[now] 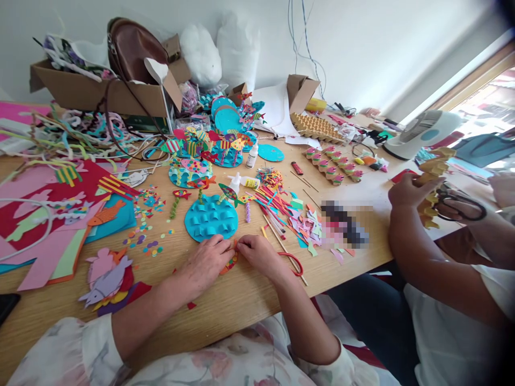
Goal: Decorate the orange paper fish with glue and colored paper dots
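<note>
Near the table's front edge, both hands meet at a small orange paper fish (228, 266) with coloured spots. My left hand (208, 261) lies over its upper left side, fingers together and pressing on it. My right hand (256, 254) pinches its upper right end between thumb and finger. Parts of the fish are hidden under the fingers. Just beyond them lies a round blue base (211, 217) with raised paper loops, and paper fish stand on stems along its far edge. A red pipe cleaner (298, 265) is curled right of my right hand.
Coloured paper sheets (40, 214) and cut-out fish (105, 279) lie left. Glue bottles (252, 155), finished blue pieces, paper strips (277, 206) and scraps (306, 228) spread beyond and right. At the right, another person's hands hold scissors (462, 206) and a yellow egg-carton piece (432, 182).
</note>
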`<state>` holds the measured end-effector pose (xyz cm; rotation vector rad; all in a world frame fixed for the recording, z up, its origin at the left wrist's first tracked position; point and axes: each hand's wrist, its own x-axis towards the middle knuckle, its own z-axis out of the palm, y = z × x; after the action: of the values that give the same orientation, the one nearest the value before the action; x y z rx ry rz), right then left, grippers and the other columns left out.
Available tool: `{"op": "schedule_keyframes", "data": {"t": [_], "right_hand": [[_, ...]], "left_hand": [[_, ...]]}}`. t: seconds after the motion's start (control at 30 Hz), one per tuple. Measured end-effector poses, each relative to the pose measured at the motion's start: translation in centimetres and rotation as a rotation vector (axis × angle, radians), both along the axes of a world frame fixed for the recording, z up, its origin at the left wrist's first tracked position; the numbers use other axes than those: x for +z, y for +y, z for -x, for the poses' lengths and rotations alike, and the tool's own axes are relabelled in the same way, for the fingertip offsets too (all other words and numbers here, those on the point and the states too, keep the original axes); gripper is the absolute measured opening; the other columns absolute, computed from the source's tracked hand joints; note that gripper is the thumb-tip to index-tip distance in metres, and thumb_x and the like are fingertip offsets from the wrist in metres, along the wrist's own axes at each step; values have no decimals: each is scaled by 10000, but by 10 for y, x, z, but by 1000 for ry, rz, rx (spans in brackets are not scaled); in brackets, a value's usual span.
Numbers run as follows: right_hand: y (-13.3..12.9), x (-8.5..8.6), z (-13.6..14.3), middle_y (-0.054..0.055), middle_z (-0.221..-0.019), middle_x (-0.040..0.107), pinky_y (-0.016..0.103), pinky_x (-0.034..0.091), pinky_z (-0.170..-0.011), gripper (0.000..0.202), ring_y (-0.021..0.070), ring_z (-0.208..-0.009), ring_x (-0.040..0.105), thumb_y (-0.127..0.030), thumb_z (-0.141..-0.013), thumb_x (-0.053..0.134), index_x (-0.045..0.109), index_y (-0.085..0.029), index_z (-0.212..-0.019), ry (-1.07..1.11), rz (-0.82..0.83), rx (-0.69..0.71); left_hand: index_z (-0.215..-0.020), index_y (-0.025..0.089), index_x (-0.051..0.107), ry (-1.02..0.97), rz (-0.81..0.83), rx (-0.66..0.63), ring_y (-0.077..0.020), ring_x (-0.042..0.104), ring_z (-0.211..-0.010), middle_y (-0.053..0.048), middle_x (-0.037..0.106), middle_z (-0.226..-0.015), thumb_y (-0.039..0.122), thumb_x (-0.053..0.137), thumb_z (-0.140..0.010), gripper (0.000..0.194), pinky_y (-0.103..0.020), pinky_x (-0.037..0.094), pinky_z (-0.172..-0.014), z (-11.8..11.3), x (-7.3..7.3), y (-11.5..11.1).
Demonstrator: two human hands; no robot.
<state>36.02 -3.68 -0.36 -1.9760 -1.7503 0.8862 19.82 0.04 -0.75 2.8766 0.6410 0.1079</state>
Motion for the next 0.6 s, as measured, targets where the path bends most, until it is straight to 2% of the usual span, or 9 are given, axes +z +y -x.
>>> {"op": "schedule_keyframes", "data": {"t": [0.27, 0.43, 0.6], "right_hand": [[-3, -5, -6, 13, -716, 637, 197, 362, -558, 183, 109, -632, 526, -140, -788, 456, 639, -149, -796, 48, -74, -23], [-7, 6, -8, 2, -730, 633, 194, 375, -596, 208, 108, -670, 539, -92, -780, 447, 640, -168, -794, 56, -113, 83], [-4, 12, -9, 31, -821, 642, 217, 400, -714, 261, 123, -766, 556, -33, -756, 436, 654, -160, -820, -20, -164, 243]], "left_hand": [[-1086, 171, 564, -102, -23, -15, -203, 442, -1019, -55, 577, -1075, 94, 449, -848, 276, -345, 439, -825, 6, -7, 1], [-1064, 151, 573, -176, -53, -34, -204, 452, -1010, -66, 578, -1049, 97, 434, -856, 256, -351, 442, -845, 15, -9, -6], [-1073, 145, 562, -110, -10, -43, -198, 473, -971, -57, 587, -998, 102, 427, -863, 253, -348, 456, -837, 20, -1, -18]]}}
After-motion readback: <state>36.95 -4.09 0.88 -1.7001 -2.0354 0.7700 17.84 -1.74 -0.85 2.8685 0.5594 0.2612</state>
